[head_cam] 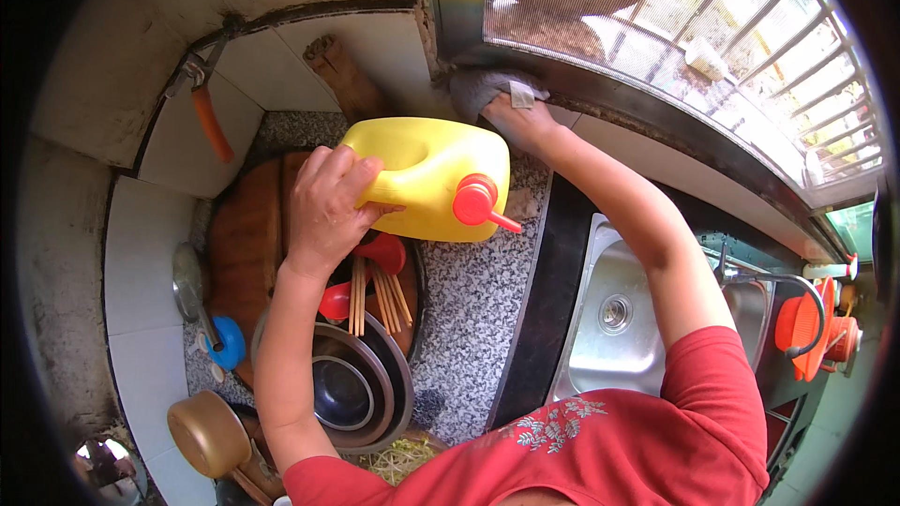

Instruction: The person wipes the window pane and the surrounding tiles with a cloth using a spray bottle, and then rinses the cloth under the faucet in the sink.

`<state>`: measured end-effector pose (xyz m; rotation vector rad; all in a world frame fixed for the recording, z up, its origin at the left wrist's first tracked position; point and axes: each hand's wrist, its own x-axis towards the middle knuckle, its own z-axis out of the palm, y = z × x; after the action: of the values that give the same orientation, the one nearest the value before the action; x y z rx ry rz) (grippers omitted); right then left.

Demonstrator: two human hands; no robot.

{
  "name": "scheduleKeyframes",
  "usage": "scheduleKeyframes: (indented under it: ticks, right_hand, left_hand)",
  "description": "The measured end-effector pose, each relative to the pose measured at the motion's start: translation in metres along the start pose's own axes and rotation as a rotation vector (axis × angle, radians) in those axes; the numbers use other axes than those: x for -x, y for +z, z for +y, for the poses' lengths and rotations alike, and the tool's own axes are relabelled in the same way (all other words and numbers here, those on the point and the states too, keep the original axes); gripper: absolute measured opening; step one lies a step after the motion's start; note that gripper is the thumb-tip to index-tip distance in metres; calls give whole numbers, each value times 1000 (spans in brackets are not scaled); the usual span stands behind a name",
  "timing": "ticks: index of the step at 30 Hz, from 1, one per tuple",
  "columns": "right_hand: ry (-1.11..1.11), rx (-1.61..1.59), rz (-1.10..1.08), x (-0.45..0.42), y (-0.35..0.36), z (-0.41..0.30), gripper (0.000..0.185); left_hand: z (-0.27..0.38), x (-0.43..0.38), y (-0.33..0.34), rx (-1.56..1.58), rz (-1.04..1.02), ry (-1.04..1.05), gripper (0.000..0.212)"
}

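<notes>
My left hand [334, 204] grips the handle of a yellow plastic jug [436, 147] with a red spouted cap [475, 201], held above the speckled counter. At the corner below the window frame, my right hand [517, 119] presses a grey cloth [485, 91] against the wall; its fingers are partly hidden in the cloth. A pale tag shows on the cloth. Under my left forearm are nested metal bowls [394, 393], with wooden chopsticks [387, 299] and red ladles [383, 253] just beyond them.
A double steel sink [612, 358] with a curved faucet [815, 302] lies to the right, near orange baskets [808, 330]. Round wooden boards [242, 225] lean at the left. A gold-coloured saucepan [207, 432] sits lower left. An orange-handled tool [211, 123] hangs on the wall beside a rolled brown object [344, 77].
</notes>
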<state>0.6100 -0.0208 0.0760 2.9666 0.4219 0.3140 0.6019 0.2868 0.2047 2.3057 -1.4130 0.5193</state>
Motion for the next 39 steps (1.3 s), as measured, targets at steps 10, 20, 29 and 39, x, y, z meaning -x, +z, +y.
scheduleKeyframes:
  ticks: [10,20,29,39]
  right_hand:
    - [4,-7,247,55,-5,23,22]
    - [197,-55,54,123,-9,53,15]
    - [350,-52,-16,152,-39,46,30]
    - [557,-153,250,299,-72,50,45]
  left_hand:
    - [-3,-12,2,-22,-5,13,42]
    - [-1,-29,12,-19,-18,7,40]
    - [-11,-52,15,-89,-77,-16,42]
    - [-39,-80,34,-176,-91,-2,42]
